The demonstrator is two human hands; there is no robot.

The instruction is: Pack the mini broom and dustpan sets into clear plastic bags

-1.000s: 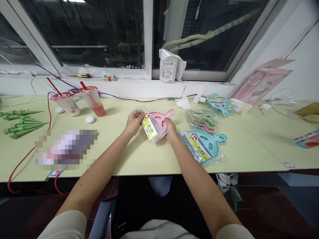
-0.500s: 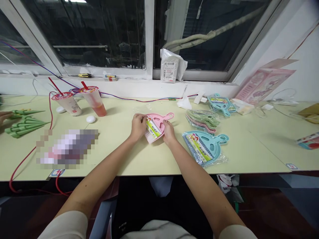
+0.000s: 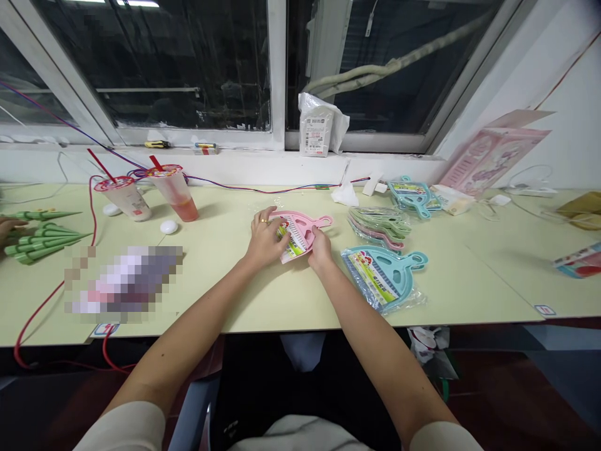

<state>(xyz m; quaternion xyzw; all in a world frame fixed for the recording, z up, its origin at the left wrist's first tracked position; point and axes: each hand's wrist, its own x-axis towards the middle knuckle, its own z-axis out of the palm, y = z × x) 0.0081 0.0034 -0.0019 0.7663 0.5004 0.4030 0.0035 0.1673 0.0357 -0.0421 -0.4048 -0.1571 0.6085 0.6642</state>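
A small pink dustpan with a printed label card lies tilted over the table in front of me. My right hand grips its right side below the handle, thumb on top and the other fingers hidden beneath. At its left edge, my left hand, a ring on one finger, rests over the card with fingers spread. To the right lies a blue dustpan set in clear plastic. Behind that are stacked green and pink wrapped sets, and farther back more blue sets.
Two drink cups with straws, one nearest me, stand at the back left near a white round object. At far left, another person's hand is beside green cone-shaped pieces. A red cable crosses the table's left side.
My left hand has shifted from pinching the dustpan's left edge to lying over the card with fingers spread. The dustpan has turned slightly; my right hand keeps its hold.
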